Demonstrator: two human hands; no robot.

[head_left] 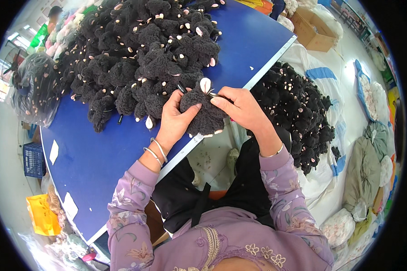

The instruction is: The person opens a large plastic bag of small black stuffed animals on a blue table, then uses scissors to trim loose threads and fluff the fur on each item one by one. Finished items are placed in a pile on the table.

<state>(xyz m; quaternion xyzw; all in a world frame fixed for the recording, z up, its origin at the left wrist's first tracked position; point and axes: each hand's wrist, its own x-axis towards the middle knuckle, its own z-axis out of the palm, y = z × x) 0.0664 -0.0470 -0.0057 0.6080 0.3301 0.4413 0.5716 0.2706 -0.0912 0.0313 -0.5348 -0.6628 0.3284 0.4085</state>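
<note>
Both hands meet over the near edge of the blue counter (pixel 99 158), clamped on one black plush toy (pixel 203 113). The left hand (pixel 176 118) grips the toy's left side, thumb across its fuzzy body, with bangles at the wrist. The right hand (pixel 239 106) pinches the toy's upper right, fingertips close to its pale ear (pixel 205 84); something thin shows between those fingers, too small to tell what. The toy hangs just past the counter's edge, above the person's lap.

A big heap of the same black toys (pixel 140 54) covers the far part of the counter, just behind the held one. To the person's right, a second heap (pixel 298 113) fills a white sack (pixel 321 180) beside the counter. A clear bag of toys (pixel 31 90) sits at the counter's left end. Stuffed sacks (pixel 366 167) and a cardboard box (pixel 312 29) stand on the floor farther right.
</note>
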